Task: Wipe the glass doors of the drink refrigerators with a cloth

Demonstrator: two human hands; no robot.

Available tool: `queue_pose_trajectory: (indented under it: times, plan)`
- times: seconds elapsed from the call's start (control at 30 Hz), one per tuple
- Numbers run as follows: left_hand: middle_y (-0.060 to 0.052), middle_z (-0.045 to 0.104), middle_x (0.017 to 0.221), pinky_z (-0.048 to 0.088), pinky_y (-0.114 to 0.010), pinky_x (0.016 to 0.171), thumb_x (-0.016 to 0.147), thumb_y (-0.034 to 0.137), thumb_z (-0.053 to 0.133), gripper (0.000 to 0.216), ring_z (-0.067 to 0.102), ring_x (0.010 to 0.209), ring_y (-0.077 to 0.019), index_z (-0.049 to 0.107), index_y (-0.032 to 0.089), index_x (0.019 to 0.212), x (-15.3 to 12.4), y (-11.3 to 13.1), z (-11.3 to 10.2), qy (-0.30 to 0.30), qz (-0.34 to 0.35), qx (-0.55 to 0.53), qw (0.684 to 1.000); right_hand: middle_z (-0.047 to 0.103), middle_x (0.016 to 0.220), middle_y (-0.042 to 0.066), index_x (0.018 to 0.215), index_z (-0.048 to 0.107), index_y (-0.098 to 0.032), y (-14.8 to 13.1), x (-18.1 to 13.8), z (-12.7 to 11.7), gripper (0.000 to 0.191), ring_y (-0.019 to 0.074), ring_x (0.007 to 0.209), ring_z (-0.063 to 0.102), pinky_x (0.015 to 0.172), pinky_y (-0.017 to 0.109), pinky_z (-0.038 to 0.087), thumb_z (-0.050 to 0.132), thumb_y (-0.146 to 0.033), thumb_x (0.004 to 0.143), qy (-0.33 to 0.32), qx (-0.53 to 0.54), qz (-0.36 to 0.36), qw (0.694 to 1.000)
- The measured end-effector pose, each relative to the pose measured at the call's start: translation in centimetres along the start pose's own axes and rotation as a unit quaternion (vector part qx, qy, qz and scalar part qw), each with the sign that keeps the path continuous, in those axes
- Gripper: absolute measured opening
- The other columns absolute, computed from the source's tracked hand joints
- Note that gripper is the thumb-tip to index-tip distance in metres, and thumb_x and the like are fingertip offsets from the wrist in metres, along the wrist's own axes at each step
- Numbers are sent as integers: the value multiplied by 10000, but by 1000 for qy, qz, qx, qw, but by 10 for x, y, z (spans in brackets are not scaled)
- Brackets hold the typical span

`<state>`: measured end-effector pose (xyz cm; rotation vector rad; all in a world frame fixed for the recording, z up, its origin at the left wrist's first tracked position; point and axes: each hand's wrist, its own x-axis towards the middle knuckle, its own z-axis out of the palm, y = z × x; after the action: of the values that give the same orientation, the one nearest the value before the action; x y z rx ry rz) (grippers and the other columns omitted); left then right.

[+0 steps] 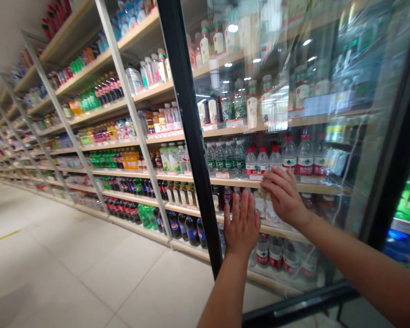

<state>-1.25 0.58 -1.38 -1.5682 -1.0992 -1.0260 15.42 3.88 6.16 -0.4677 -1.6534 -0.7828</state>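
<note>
We have our left hand (pixel 241 223) flat against the glass door (pixel 304 123), its fingers straight and slightly spread. Our right hand (pixel 285 193) is just beside it, fingers bent; we cannot tell whether they hold anything. The door stands open before the bottle shelves (pixel 130 197); too hard a push could swing it into them.

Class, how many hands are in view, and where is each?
2: the left hand, held open before the glass door; the right hand, also before the door, higher and farther right.
</note>
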Motion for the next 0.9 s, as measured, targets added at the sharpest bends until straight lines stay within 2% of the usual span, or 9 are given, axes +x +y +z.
queue_pose_trajectory:
  times: [0.17, 0.27, 0.37, 0.47, 0.53, 0.67, 0.73, 0.8, 0.9]
  plan:
    - [-41, 275, 1598, 15, -452, 1280, 990, 375, 500, 538, 130, 1525, -236, 451, 134, 1468, -1, 0, 0, 6, -1, -5, 1000, 478, 1396, 78, 1103, 669, -272, 2, 4, 3, 339, 294, 1399, 431, 1133, 532, 425, 566, -26, 894, 55, 34, 47, 997]
    - [-39, 254, 1604, 14, -453, 1279, 995, 369, 488, 524, 122, 1526, -235, 460, 130, 1460, 0, 0, -1, 11, -1, -6, 1000, 583, 1315, 65, 1105, 674, -276, -3, -9, 1, 353, 279, 1365, 477, 1182, 570, 330, 587, -11, 888, 51, -16, 37, 998]
    - [-41, 262, 1603, 14, -454, 1279, 994, 365, 491, 522, 123, 1526, -237, 462, 129, 1459, 1, -1, -2, 8, 1, -5, 1000, 616, 1329, 108, 1159, 653, -223, -11, -31, -1, 305, 292, 1395, 446, 1210, 591, 248, 604, -60, 906, 1, -46, 28, 999]
    - [-49, 307, 1591, 17, -451, 1280, 986, 362, 508, 534, 135, 1524, -239, 457, 128, 1464, 0, -1, -1, 3, 0, -8, 1000, 589, 1377, 145, 1167, 633, -193, -10, -30, -4, 247, 316, 1432, 390, 1203, 608, 264, 628, -153, 923, -41, -23, 23, 999]
    - [-62, 344, 1577, 21, -452, 1281, 976, 371, 530, 559, 139, 1524, -241, 447, 124, 1470, 0, -1, 1, 2, -2, -6, 1000, 597, 1374, 127, 1128, 633, -207, -5, -16, -5, 218, 302, 1416, 419, 1184, 599, 327, 604, -121, 929, -18, 4, 25, 1000]
    - [-66, 368, 1564, 21, -455, 1281, 976, 370, 531, 576, 141, 1524, -240, 423, 119, 1484, -1, -1, 1, 6, -1, -3, 1000, 531, 1443, 128, 1132, 627, -200, 0, -5, -6, 304, 301, 1406, 435, 1141, 572, 429, 540, -8, 913, 51, 43, 57, 996]
    - [-59, 361, 1567, 31, -454, 1282, 981, 362, 521, 578, 147, 1522, -242, 407, 122, 1494, -1, -1, 1, 6, -1, -3, 1000, 529, 1445, 129, 1206, 614, -209, -3, -18, -5, 370, 302, 1398, 446, 1146, 573, 430, 548, -2, 907, 33, 44, 46, 997]
    - [-61, 354, 1570, 33, -453, 1282, 981, 358, 521, 594, 157, 1521, -243, 383, 122, 1508, -1, -1, 1, 3, -1, -3, 1000, 554, 1421, 125, 1292, 586, -224, -5, -29, -5, 439, 296, 1389, 459, 1146, 562, 441, 555, -13, 908, -11, 50, 11, 999]
    - [-71, 362, 1567, 39, -458, 1282, 973, 358, 534, 624, 157, 1521, -245, 354, 120, 1521, -2, -1, 0, -1, -1, -3, 1000, 571, 1407, 115, 1338, 574, -232, 1, -20, -6, 470, 288, 1386, 465, 1153, 553, 438, 563, -29, 914, -27, 59, -13, 998]
